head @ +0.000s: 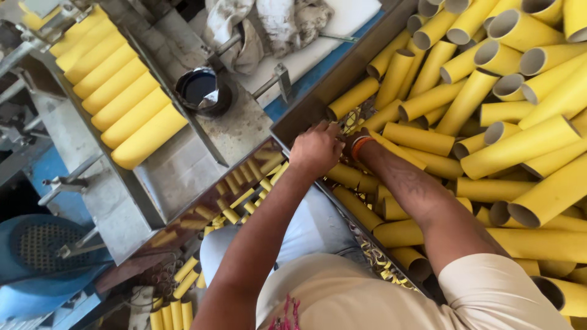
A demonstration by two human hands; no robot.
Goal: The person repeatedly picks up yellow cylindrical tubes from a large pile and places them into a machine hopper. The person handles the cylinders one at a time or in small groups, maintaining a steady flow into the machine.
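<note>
Big metal bin at right, heaped with long yellow cardboard tubes, open ends showing. Sloped metal feed tray at left, row of yellow tubes lying side by side on it. Grey table between, small black pot of dark liquid, dirty rags behind. Left hand curled, knuckles up, at bin's near corner on tube pile; what it grips cannot tell. Right hand mostly hidden behind left, orange wristband showing; grip cannot tell.
</note>
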